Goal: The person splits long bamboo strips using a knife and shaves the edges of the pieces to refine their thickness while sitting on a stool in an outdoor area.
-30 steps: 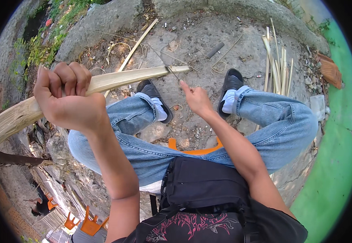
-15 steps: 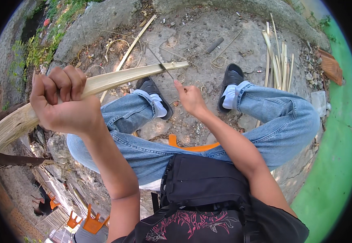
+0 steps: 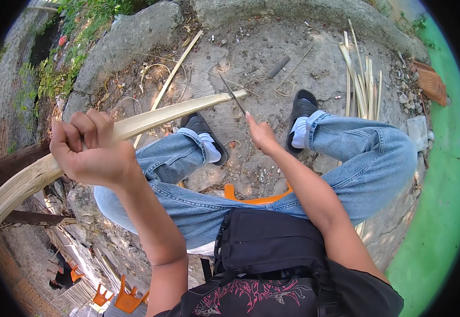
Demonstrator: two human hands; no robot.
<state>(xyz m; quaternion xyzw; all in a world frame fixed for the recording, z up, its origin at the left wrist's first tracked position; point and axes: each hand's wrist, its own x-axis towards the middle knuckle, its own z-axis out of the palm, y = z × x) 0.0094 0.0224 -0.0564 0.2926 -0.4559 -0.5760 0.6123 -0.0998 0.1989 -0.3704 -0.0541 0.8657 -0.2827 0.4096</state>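
A long pale strip of split bamboo [image 3: 161, 115] runs from the lower left edge up to a narrow end near the middle. My left hand [image 3: 95, 148] is closed round it, fingers curled over the top. In my right hand [image 3: 262, 136] is a thin dark knife [image 3: 233, 94], its handle hidden in my fist. The blade lies slantwise across the strip close to its far end, seemingly touching it.
Several split strips [image 3: 365, 87] lie at the right beyond my foot, and one more strip [image 3: 177, 68] at the left. A dark short tube [image 3: 279, 67] rests on the rough ground. Under me shows an orange seat edge [image 3: 259, 199]. Another person [image 3: 63, 272] is far off at lower left.
The knife has slid rightward along the strip toward its tip, with my right hand moving right and slightly nearer. My left hand has shifted a little right and nearer, still gripping.
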